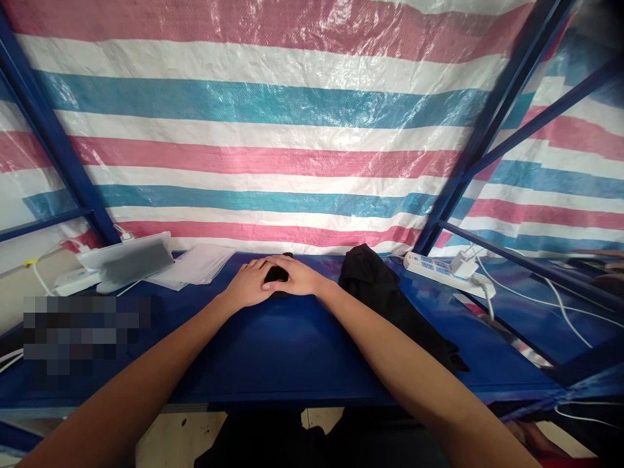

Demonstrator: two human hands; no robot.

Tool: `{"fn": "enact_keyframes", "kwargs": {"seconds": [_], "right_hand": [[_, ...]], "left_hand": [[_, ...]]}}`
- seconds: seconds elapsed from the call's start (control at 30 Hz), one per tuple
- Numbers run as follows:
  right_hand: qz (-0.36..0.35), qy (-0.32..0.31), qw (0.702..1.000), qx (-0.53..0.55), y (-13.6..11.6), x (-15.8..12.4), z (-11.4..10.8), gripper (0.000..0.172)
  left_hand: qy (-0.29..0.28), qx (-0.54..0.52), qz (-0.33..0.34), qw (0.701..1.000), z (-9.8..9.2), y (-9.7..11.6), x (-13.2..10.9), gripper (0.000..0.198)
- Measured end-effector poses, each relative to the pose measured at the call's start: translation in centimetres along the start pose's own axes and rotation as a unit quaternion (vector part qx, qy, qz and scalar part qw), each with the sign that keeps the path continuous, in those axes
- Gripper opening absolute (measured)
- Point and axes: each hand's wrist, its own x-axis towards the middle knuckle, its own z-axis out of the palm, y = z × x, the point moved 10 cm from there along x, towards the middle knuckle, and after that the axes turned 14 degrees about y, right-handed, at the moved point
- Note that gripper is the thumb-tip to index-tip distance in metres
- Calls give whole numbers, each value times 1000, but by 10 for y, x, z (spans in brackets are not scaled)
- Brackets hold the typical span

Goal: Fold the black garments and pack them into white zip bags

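Both hands meet at the back of the blue shelf, around a small black object (279, 276) whose kind I cannot make out. My left hand (247, 284) curves around its left side, and my right hand (301, 275) covers its right side with the thumb across the front. The fingertips come together over the top, hiding much of it. A crumpled black cloth (377, 279), like a garment, lies just right of my right hand and stretches under the right forearm's far side.
White papers (197, 265) and a propped tablet-like panel (134, 260) are at the left. A white power strip (439, 270) with plugs and cables sits at the right. Blue metal posts (468, 162) frame a striped plastic sheet (273, 156) behind the blue shelf (283, 357).
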Motion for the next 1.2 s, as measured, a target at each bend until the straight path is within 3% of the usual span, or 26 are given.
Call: {"fn": "enact_keyframes", "kwargs": {"seconds": [0.07, 0.17, 0.33, 0.53, 0.67, 0.83, 0.9, 1.07, 1.13, 1.2], "right_hand": [[50, -41, 998, -2, 16, -5, 7, 101], [108, -81, 991, -5, 39, -13, 9, 117], [161, -107, 981, -21, 51, -16, 8, 132], [199, -98, 973, -61, 68, -14, 5, 141], [201, -63, 976, -60, 72, -10, -4, 128], [102, -31, 992, -69, 48, 0, -8, 66], [83, -2, 993, -86, 44, 2, -12, 54], [171, 40, 983, 53, 57, -3, -12, 52], [202, 73, 967, 139, 56, -4, -14, 68], [203, 112, 950, 209, 47, -3, -19, 87]], "left_hand": [[-13, -12, 0, 1000, 0, -3, -1, 61], [-43, -54, -9, 998, 2, -12, -4, 63], [-72, -102, -11, 992, -4, -31, -6, 78], [-127, -132, -16, 983, -5, -39, -8, 100], [-106, -157, -34, 981, -15, -42, -7, 105], [-83, -156, -46, 983, -26, -44, -8, 93], [-56, -162, -66, 983, -30, -45, -7, 83], [16, -173, -132, 976, -38, -49, -7, 68], [38, -218, -176, 959, -39, -51, -7, 72], [58, -305, -230, 922, -38, -52, -9, 74]]}}
